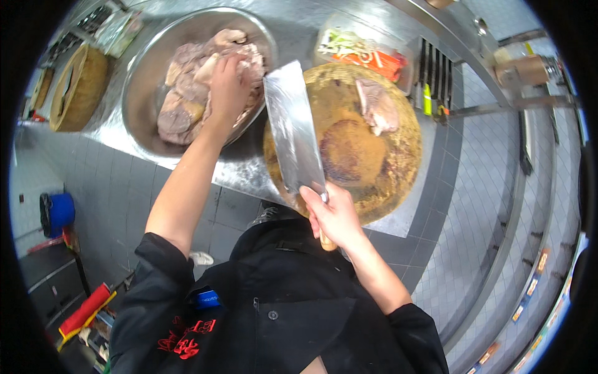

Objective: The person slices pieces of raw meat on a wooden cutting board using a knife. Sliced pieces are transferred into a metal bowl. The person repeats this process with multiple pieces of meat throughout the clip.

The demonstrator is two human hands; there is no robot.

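My right hand (334,212) grips the wooden handle of a broad cleaver (294,126). Its wide steel blade points away from me, over the left side of a round wooden chopping block (369,196). A pale piece of meat (378,107) lies toward the block's far right. To the left stands a large stainless steel bowl (140,105) with a heap of pale, cooked-looking meat pieces (184,93) in it. My left hand (231,86) reaches into the bowl and touches the meat at the heap's right side. Its fingertips are partly hidden, so a grip cannot be made out.
A clear container (322,51) of cut green and orange vegetables sits behind the block. A slotted rack (432,70) stands to its right. Another wooden block (81,91) with a knife on it is at far left. The steel table edge (243,180) runs before me.
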